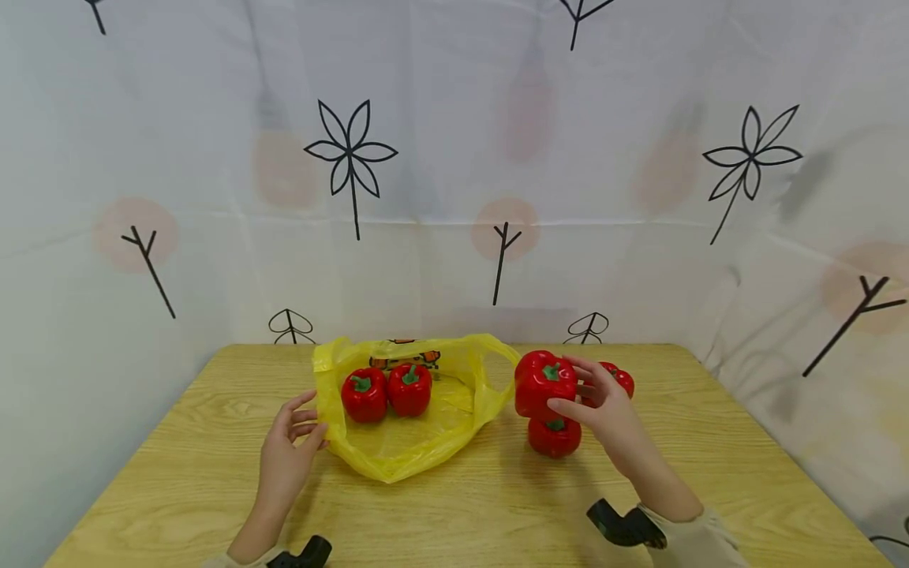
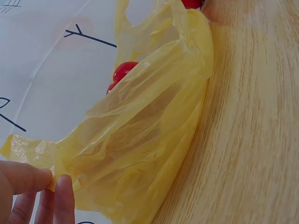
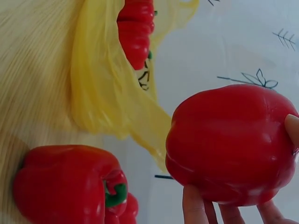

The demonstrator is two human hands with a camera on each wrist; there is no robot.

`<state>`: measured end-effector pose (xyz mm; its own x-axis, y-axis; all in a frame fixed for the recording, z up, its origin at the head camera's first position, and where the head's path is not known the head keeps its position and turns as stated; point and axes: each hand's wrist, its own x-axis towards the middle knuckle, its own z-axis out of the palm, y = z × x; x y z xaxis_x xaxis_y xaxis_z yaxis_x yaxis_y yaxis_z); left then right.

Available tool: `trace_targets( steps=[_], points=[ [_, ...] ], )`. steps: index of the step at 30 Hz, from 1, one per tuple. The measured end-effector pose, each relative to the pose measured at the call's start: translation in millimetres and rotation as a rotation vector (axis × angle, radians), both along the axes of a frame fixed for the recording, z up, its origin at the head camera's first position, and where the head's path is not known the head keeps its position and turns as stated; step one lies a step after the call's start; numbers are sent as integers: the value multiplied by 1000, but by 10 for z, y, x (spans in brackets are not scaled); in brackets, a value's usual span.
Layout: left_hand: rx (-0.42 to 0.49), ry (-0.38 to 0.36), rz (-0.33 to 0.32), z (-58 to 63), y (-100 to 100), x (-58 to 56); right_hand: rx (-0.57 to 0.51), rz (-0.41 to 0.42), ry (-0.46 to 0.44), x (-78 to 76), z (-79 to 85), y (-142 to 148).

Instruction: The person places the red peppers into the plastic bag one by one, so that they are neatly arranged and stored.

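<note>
My right hand grips a red bell pepper with a green stem, raised at the right side of a yellow plastic bag. In the right wrist view the held pepper sits between thumb and fingers. My left hand pinches the left edge of the bag; the left wrist view shows thumb and fingertips on the thin plastic. Inside the open bag lie two red peppers, one on the left and one beside it.
Another red pepper stands on the wooden table below the held one. Further red pepper surface shows behind my right hand. A patterned white cloth hangs behind the table. The bag's right handle loop stands up near the held pepper.
</note>
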<state>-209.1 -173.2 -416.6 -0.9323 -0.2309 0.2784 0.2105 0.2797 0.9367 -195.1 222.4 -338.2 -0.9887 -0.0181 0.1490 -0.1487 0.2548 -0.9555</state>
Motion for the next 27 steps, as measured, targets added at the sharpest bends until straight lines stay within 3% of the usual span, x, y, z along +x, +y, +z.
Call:
trace_targets(
  steps=[27],
  points=[
    [0,-6,1,-32,-2,-33,91,67,12,-210,-62,-341]
  ],
)
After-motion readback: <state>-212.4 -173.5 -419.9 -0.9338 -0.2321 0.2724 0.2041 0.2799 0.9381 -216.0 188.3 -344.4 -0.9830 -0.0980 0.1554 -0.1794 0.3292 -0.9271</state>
